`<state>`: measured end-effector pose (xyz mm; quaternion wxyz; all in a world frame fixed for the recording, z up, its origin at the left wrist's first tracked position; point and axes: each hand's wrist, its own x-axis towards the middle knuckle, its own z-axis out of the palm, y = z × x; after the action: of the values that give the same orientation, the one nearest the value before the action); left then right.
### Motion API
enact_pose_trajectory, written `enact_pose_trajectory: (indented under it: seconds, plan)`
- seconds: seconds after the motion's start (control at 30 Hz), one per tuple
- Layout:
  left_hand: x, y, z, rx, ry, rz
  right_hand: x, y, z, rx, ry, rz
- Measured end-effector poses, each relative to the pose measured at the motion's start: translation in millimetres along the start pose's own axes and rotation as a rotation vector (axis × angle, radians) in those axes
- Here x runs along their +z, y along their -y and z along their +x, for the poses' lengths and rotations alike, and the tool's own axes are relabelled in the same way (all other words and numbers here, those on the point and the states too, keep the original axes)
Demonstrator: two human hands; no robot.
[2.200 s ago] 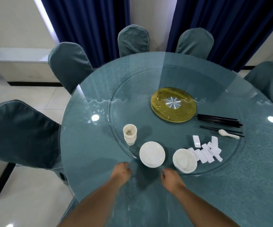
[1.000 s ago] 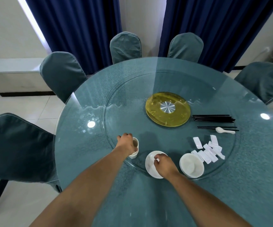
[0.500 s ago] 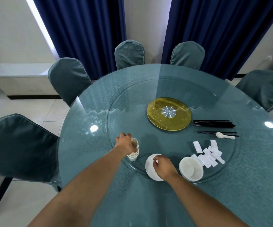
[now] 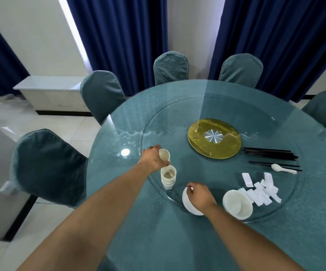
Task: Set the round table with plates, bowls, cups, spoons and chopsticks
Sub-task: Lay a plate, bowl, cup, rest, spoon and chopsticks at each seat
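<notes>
My left hand (image 4: 153, 159) grips one cream cup (image 4: 164, 154), held just above the stack of cups (image 4: 168, 178) on the glass turntable. My right hand (image 4: 199, 196) curls over the rim of a white plate (image 4: 187, 202) at the turntable's near edge. To its right stands a pile of white bowls (image 4: 237, 206). Several white rests (image 4: 260, 189) lie scattered beyond the bowls. Black chopsticks (image 4: 269, 153) and a white spoon (image 4: 283, 168) lie at the far right of the turntable.
The round teal table (image 4: 158, 231) carries a glass turntable with a yellow hub (image 4: 214, 138). Teal-covered chairs (image 4: 48, 165) ring the table at the left, back and right. Blue curtains hang behind, and a white ledge (image 4: 48, 85) stands at the left.
My left hand has lifted the top cup off the stack. My right hand stays on the plate, which has shifted slightly toward me.
</notes>
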<state>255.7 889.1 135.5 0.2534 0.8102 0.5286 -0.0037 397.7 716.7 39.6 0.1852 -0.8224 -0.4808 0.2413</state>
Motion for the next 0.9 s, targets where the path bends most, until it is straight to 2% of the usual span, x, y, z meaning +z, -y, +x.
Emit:
enact_pose_trajectory:
  seconds: [0.27, 0.57, 0.9]
  plan:
    - [-16, 76, -6, -0.154, -0.022, -0.031, 41, 49, 9, -0.131, 0.089, -0.009]
    - [38, 161, 11, -0.228, 0.121, 0.009, 92, 50, 20, -0.052, 0.202, -0.019]
    - [81, 204, 38, -0.213, 0.179, -0.001, 107, 39, 39, 0.031, 0.236, -0.1]
